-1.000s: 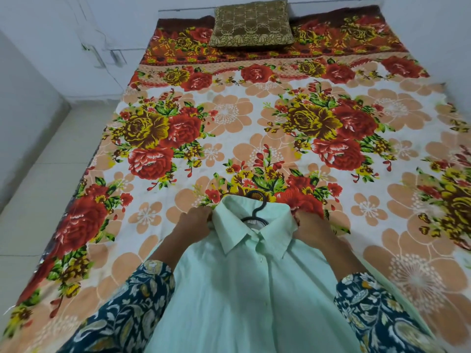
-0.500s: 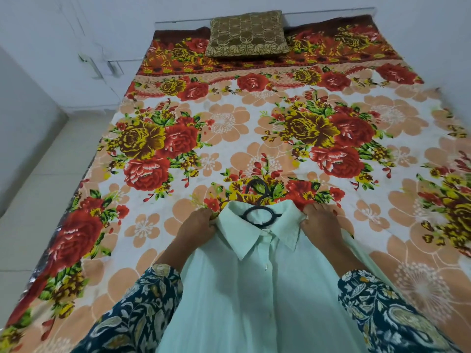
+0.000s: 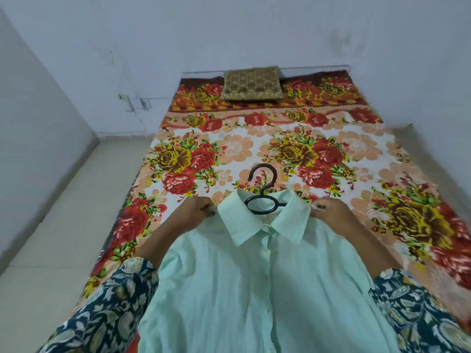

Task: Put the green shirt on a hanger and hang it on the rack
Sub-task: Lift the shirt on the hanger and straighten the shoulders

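Note:
The pale green shirt point(image 3: 254, 276) hangs in front of me, buttoned, collar up. A black hanger point(image 3: 263, 192) sits inside it; its hook and ring stick out above the collar. My left hand point(image 3: 196, 212) grips the shirt's left shoulder and my right hand point(image 3: 331, 212) grips the right shoulder, both with fingers curled round the cloth. The shirt is held up above the near end of the bed. No rack is in view.
A bed with a floral cover point(image 3: 356, 154) fills the middle and right. A brown-gold pillow point(image 3: 251, 84) lies at its head against the white wall. Pale tiled floor point(image 3: 63, 225) runs along the bed's left side.
Both hands have lifted the shirt and hanger off the bed. The hanger's hook now stands clear above the collar, and my view has tilted upward.

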